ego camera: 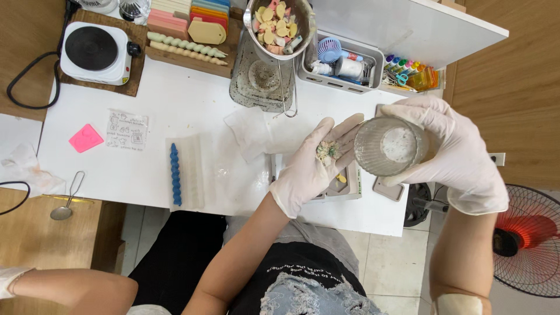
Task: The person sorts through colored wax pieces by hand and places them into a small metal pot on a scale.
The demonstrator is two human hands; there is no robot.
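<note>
1. My right hand [452,154] grips the ribbed glass [389,146] over the table's [192,111] front right edge — keep it tilted.
2. My left hand [312,166] lies open, cupping crumbs [326,151] — keep the palm level beside the rim.

Both hands, left [312,166] and right [452,154], in milky white gloves; the ribbed glass cup [389,146] is clear with a whitish bottom, the crumbs [326,151] in the left palm cream, flecked green. White table [192,111]; blue beaded candle [174,175] in a translucent mould [195,172]; hot-pink pad [86,138]. White hotplate [96,52] with black disc; metal pot [280,26] of yellow, pink and white wax pieces.
</note>
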